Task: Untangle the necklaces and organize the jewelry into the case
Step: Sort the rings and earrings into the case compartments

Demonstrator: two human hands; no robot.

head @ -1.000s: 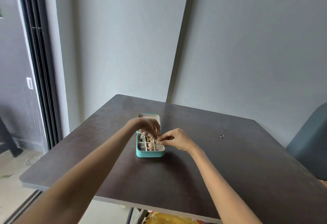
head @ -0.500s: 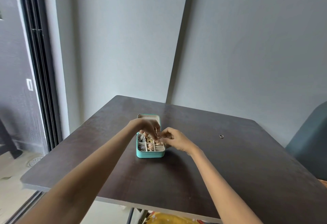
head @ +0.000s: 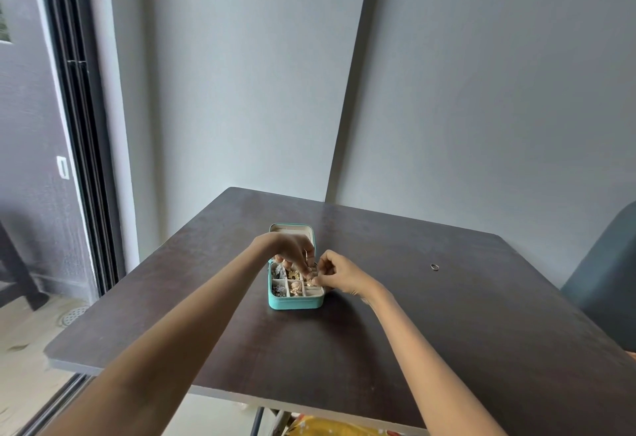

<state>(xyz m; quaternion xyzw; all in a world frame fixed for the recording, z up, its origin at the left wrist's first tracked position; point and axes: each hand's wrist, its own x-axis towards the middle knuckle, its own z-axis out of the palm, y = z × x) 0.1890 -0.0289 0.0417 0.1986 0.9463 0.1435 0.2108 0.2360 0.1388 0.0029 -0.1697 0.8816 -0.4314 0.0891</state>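
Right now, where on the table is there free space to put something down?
Bare tabletop lies between the teal jewelry case and the small ring, and along the near edge under the forearms. The left side beside the case is bare too. It is crowded over the case, where the left hand and right hand work.

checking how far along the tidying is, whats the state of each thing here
jewelry case: open, lid tipped back, flat on the table
compartments: most hold jewelry, near right one looks empty
left hand: over the case, fingers curled down into it
right hand: at the case's right edge, fingertips pinched; what it holds is too small to tell
ring: loose on the table, away to the right
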